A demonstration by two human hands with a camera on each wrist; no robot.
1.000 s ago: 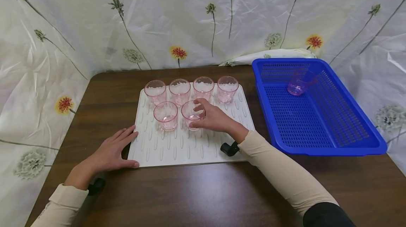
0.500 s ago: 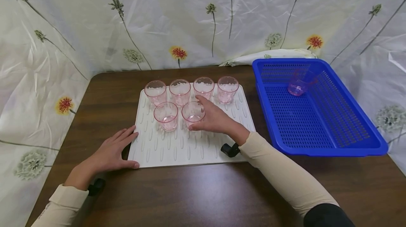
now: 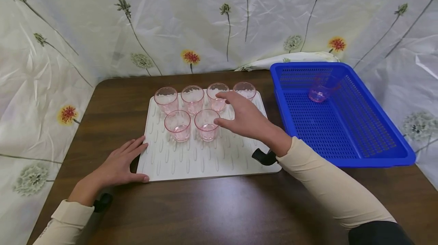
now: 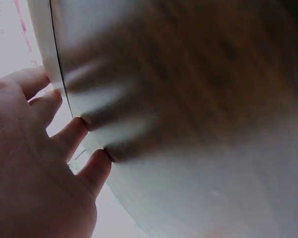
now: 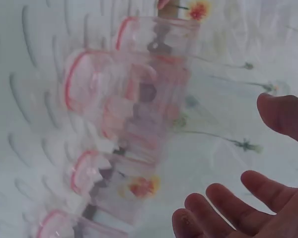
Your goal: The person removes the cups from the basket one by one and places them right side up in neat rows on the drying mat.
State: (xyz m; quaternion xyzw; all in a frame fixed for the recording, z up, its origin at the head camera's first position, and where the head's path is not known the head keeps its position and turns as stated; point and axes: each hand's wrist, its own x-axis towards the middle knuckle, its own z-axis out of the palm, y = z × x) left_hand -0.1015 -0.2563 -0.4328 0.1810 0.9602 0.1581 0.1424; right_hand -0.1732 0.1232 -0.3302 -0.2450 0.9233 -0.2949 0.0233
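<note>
A white ribbed mat (image 3: pixel 191 165) bears several clear pink-rimmed glasses, four-across row avoided: a back row with one glass (image 3: pixel 166 100) at its left, and two in front. My right hand (image 3: pixel 248 117) hovers above the mat, fingers spread and holding nothing. Its thumb tip is close to the right-hand front glass (image 3: pixel 207 127); beside that stands the left-hand front glass (image 3: pixel 178 127). In the right wrist view the fingers (image 5: pixel 223 208) are apart from the glasses. My left hand (image 3: pixel 114 167) rests on the table, fingertips and thumb at the mat's left edge.
A blue perforated basket (image 3: pixel 342 161) stands on the right of the brown wooden table (image 3: pixel 205 210), with one pink glass (image 3: pixel 319 92) inside. A flower-patterned sheet (image 3: pixel 205 20) hangs behind the table and along its sides.
My right hand has let go of the right-hand front glass and moved up and to the right. The glass stays on the mat. My left hand has not moved.
</note>
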